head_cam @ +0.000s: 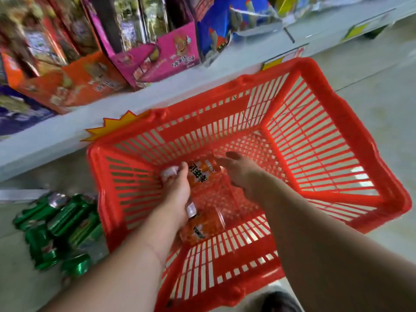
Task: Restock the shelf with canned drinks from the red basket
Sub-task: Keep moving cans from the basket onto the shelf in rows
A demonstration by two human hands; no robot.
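Note:
The red basket [326, 118] stands on the floor against a pale shelf edge [45, 140]. Two orange cans lie on its bottom: one [203, 171] near the far side, another [202, 228] nearer me. My left hand [176, 188] is down inside the basket with its fingers curled round the silver top end of the far orange can. My right hand [238, 172] hovers beside that can with its fingers straight and holds nothing. The picture is blurred by motion.
Several green cans [56, 224] lie together on the floor left of the basket. On the shelf above stand an orange box [74, 84], a pink box [157, 57] and a blue one [222, 30]. A yellow starburst tag [112, 127] sticks out from the shelf edge.

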